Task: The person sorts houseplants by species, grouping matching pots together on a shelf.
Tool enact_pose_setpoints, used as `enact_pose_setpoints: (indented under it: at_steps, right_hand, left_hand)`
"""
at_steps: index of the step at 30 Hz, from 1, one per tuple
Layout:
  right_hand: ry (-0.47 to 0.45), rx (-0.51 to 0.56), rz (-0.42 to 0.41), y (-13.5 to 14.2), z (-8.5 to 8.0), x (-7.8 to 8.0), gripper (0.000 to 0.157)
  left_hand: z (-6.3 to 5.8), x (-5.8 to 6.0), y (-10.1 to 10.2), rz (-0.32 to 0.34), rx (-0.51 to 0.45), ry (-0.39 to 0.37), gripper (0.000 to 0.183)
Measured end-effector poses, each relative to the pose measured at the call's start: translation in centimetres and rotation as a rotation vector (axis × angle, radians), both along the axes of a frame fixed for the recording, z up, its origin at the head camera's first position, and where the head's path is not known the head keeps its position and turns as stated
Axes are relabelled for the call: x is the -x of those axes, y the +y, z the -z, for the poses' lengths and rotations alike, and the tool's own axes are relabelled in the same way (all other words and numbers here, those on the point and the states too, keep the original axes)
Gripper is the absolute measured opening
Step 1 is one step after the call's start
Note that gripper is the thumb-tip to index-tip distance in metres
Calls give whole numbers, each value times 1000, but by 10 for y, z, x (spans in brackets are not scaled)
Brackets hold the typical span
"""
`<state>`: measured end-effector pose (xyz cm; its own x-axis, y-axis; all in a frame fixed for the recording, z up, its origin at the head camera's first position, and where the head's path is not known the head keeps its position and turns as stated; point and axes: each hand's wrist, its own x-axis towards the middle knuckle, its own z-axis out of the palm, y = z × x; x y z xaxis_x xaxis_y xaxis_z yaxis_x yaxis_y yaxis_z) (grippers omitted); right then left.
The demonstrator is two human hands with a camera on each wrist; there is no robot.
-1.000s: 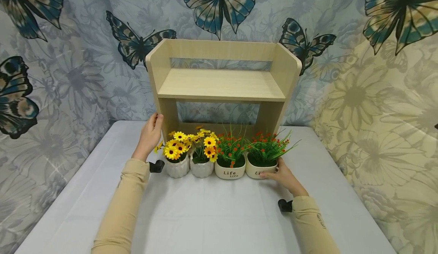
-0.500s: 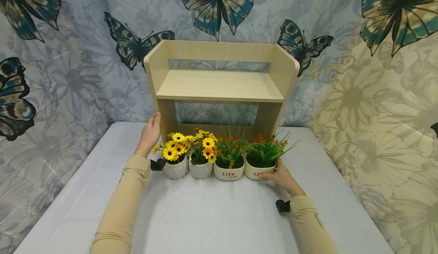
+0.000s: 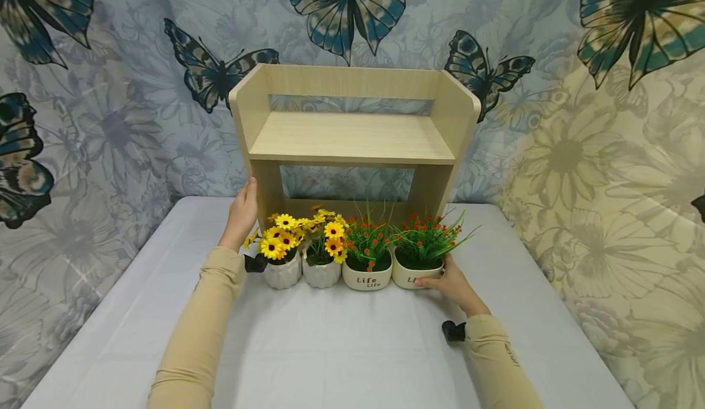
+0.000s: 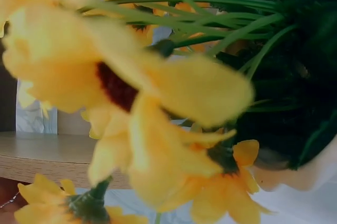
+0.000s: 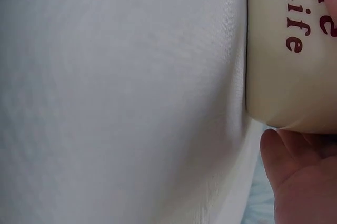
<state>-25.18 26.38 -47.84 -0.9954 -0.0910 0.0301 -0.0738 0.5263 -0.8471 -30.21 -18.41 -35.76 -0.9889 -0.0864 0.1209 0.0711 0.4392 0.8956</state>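
Observation:
Against the left outer side of the light wooden shelf [image 3: 352, 136], my left hand [image 3: 240, 214] rests with its fingers fairly straight. The left wrist view is mostly filled by blurred yellow flowers [image 4: 174, 92]; only a sliver of that hand shows at its lower left. My right hand [image 3: 458, 286] holds the rightmost cream pot [image 3: 404, 275], which bears red-flowered grass [image 3: 426, 237]. Its thumb lies on the lettered front, with the other fingers at the right side, partly hidden. In the right wrist view, "Life" is readable on that pot [image 5: 289, 84], which stands on the cloth.
Left of the held pot stand a matching cream pot [image 3: 367, 279] and two white pots, one at the middle [image 3: 322, 274] and one at the left [image 3: 283, 275], both with yellow flowers. All line the shelf's front. A white cloth [image 3: 352, 348] covers the table; butterfly-patterned fabric [image 3: 126, 127] hangs behind.
The head view has shifted slightly, moving the whole scene a little to the left. Both hands keep nearly the same places on the shelf and the pot.

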Motion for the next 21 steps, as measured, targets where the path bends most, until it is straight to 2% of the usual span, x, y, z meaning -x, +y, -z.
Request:
enact_pose_setpoints:
  at_steps: [5, 14, 17, 21]
  right_hand:
    - [4, 20, 12, -2, -1, -2, 101]
    - [76, 39, 33, -4, -1, -3, 99]
    - [72, 23, 40, -4, -2, -5, 99]
    - [17, -6, 64, -3, -4, -8, 101]
  left_hand:
    - [0, 2, 0, -1, 2, 18, 81]
    - [0, 3, 1, -22, -5, 4, 84]
    - [-1, 3, 1, -21, -9, 2, 84]
    - [-1, 4, 0, -24, -13, -5, 85]
